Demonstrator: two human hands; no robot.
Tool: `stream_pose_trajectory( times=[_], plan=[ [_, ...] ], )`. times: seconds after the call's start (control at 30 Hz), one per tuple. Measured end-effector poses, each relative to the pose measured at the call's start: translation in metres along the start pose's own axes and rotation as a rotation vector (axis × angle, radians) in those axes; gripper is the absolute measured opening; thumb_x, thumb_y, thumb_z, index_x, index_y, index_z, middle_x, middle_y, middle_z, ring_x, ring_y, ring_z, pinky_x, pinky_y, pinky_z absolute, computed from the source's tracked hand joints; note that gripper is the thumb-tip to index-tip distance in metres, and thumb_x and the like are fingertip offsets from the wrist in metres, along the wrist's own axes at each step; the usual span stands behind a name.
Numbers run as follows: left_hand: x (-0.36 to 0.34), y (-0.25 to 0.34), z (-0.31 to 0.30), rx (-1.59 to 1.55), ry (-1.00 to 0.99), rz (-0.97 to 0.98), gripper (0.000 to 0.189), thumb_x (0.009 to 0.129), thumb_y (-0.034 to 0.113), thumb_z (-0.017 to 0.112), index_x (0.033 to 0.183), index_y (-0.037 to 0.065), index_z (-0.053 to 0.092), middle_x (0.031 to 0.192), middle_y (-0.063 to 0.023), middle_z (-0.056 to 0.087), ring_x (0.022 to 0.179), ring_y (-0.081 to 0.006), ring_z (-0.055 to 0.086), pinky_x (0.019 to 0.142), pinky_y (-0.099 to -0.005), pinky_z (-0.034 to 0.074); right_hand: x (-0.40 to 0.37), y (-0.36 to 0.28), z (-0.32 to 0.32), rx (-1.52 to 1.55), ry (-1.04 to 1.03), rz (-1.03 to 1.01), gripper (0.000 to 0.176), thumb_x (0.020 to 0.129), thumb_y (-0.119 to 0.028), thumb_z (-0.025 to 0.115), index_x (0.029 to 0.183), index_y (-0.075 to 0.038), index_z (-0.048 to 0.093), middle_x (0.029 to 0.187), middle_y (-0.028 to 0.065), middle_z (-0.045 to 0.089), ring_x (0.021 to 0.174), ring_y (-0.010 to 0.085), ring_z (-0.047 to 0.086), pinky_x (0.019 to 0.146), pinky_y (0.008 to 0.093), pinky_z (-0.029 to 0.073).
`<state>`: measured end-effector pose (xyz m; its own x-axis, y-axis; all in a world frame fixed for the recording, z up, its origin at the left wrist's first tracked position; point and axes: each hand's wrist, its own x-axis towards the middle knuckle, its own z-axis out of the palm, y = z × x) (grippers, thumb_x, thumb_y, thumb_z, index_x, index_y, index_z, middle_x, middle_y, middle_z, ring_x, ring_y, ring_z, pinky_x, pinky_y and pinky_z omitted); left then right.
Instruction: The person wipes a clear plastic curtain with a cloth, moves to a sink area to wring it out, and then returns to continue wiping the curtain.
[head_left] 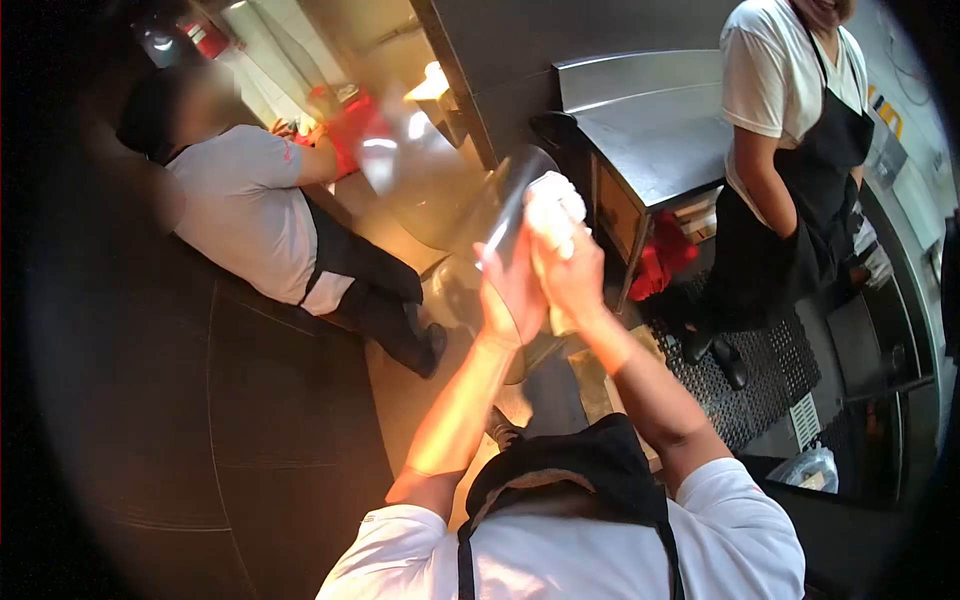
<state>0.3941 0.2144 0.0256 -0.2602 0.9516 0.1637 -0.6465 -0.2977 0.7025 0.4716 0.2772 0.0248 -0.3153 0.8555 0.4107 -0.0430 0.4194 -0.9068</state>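
Both of my arms reach up and forward in the head view. My left hand (512,300) is against the underside of a shiny, curved, partly see-through piece (500,205), its fingers mostly hidden behind or along it. My right hand (577,275) is closed round a whitish cloth (556,212), which is bunched against the right side of the shiny piece. The two hands are side by side, close together. Glare and blur hide the exact outline of the shiny piece.
A person in a light shirt (245,200) stands at the left by a red item (358,130). Another in a black apron (810,190) stands at the right, beside a steel counter (650,140). A black perforated mat (770,370) covers floor there.
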Motion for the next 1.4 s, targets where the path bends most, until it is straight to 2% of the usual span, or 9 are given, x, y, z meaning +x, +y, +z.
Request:
stream_pose_trajectory(
  times=[0.17, 0.47, 0.5, 0.57, 0.7, 0.83, 1.03, 1.23, 1.4],
  plan=[
    [0.009, 0.026, -0.028, -0.221, -0.211, -0.139, 0.1, 0.085, 0.085, 0.034, 0.161, 0.023, 0.015, 0.161, -0.0159, 0.027, 0.143, -0.041, 0.033, 0.11, -0.0613, 0.035, -0.063, -0.005, 0.007, -0.031, -0.104, -0.433, 0.052, 0.08, -0.01, 0.069, 0.131, -0.002, 0.061, 0.136, 0.0231, 0.058, 0.134, 0.0452, 0.046, 0.111, 0.0525, 0.035],
    [0.011, 0.073, 0.032, -0.092, -0.248, 0.104, 0.105, 0.08, 0.09, 0.036, 0.161, 0.025, 0.015, 0.165, -0.0097, 0.019, 0.148, -0.033, 0.025, 0.118, -0.0557, 0.022, 0.066, -0.064, -0.013, 0.191, 0.016, -0.118, 0.039, 0.089, -0.019, 0.067, 0.126, -0.005, 0.062, 0.107, 0.0216, 0.071, 0.101, 0.0355, 0.07, 0.084, 0.0406, 0.055],
    [0.003, 0.049, 0.041, -0.989, -0.247, 0.066, 0.106, 0.082, 0.089, 0.035, 0.16, 0.02, 0.015, 0.165, -0.0089, 0.019, 0.148, -0.0345, 0.025, 0.12, -0.0507, 0.02, 0.063, -0.071, -0.003, 0.255, -0.02, -0.07, 0.038, 0.089, -0.02, 0.067, 0.124, -0.005, 0.063, 0.104, 0.0216, 0.071, 0.098, 0.036, 0.07, 0.082, 0.041, 0.056],
    [-0.008, 0.022, 0.029, 0.244, 0.081, 0.271, 0.107, 0.083, 0.089, 0.028, 0.16, 0.015, 0.015, 0.165, -0.0059, 0.018, 0.149, -0.0355, 0.021, 0.121, -0.0478, 0.022, 0.02, -0.05, 0.019, -0.044, -0.115, -0.193, 0.05, 0.081, -0.017, 0.069, 0.13, -0.011, 0.061, 0.12, 0.0236, 0.065, 0.11, 0.0407, 0.062, 0.095, 0.0492, 0.049],
    [-0.004, 0.043, -0.035, -0.352, -0.207, 0.023, 0.083, 0.086, 0.086, 0.029, 0.149, 0.034, 0.044, 0.163, -0.0168, 0.022, 0.146, -0.047, 0.023, 0.103, -0.0761, 0.028, -0.062, -0.03, 0.004, -0.196, -0.344, -0.583, 0.062, 0.073, -0.009, 0.07, 0.134, -0.015, 0.06, 0.14, 0.0213, 0.053, 0.131, 0.0442, 0.045, 0.107, 0.0571, 0.036],
    [-0.019, 0.036, 0.006, -0.388, -0.163, -0.103, 0.099, 0.081, 0.091, 0.024, 0.159, 0.029, 0.021, 0.165, -0.0059, 0.019, 0.151, -0.032, 0.018, 0.118, -0.0582, 0.022, 0.001, -0.01, 0.002, -0.025, -0.111, 0.142, 0.051, 0.081, -0.019, 0.071, 0.13, -0.009, 0.062, 0.121, 0.0193, 0.063, 0.112, 0.0484, 0.056, 0.098, 0.0563, 0.043],
    [0.016, 0.027, -0.058, -0.46, -0.415, -0.059, 0.103, 0.081, 0.091, 0.024, 0.16, 0.026, 0.017, 0.163, -0.0189, 0.023, 0.143, -0.0449, 0.03, 0.102, -0.0686, 0.039, -0.066, -0.034, 0.018, -0.04, -0.239, -0.599, 0.054, 0.079, -0.015, 0.074, 0.131, -0.006, 0.061, 0.137, 0.0189, 0.059, 0.128, 0.041, 0.054, 0.11, 0.0491, 0.039],
    [-0.028, 0.02, 0.026, -0.127, 0.007, -0.091, 0.113, 0.081, 0.092, 0.021, 0.159, 0.01, 0.021, 0.16, -0.0089, 0.032, 0.148, -0.0273, 0.029, 0.122, -0.0449, 0.015, -0.002, 0.001, -0.007, 0.027, -0.153, 0.106, 0.055, 0.085, -0.017, 0.069, 0.136, -0.003, 0.055, 0.124, 0.0225, 0.064, 0.109, 0.0358, 0.067, 0.082, 0.0395, 0.056],
    [-0.002, 0.027, -0.042, -0.164, -0.102, -0.099, 0.102, 0.084, 0.087, 0.029, 0.159, 0.02, 0.019, 0.157, -0.0194, 0.033, 0.139, -0.0422, 0.038, 0.106, -0.0553, 0.043, -0.084, -0.03, 0.012, -0.044, -0.17, -0.451, 0.056, 0.083, -0.016, 0.07, 0.136, -0.005, 0.058, 0.132, 0.0227, 0.061, 0.131, 0.038, 0.053, 0.104, 0.0423, 0.046]
  ],
)
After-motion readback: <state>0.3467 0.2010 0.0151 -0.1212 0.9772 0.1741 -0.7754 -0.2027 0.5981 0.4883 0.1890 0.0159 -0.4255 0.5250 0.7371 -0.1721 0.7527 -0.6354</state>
